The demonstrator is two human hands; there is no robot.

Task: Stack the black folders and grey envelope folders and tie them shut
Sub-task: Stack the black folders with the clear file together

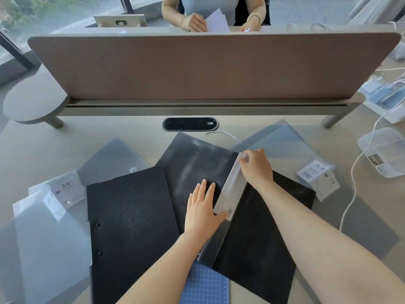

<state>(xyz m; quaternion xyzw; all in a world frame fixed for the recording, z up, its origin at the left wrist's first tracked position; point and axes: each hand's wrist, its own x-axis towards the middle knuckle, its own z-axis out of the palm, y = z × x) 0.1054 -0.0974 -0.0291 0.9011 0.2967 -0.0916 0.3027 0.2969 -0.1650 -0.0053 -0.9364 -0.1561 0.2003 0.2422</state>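
Three black folders overlap on the desk: one at the left, one tilted in the middle, one at the right. A pale spine strip runs between the middle and right ones. My left hand lies flat on the middle folder, thumb against the strip's lower end. My right hand pinches the strip's top end. Translucent grey envelope folders lie at the left, behind the left folder and at the right. A white string lies behind the middle folder.
A brown divider screen closes off the desk's far side; another person's hands hold paper beyond it. A clear plastic box, a white cable and devices sit at the right. A blue cutting mat shows at the near edge.
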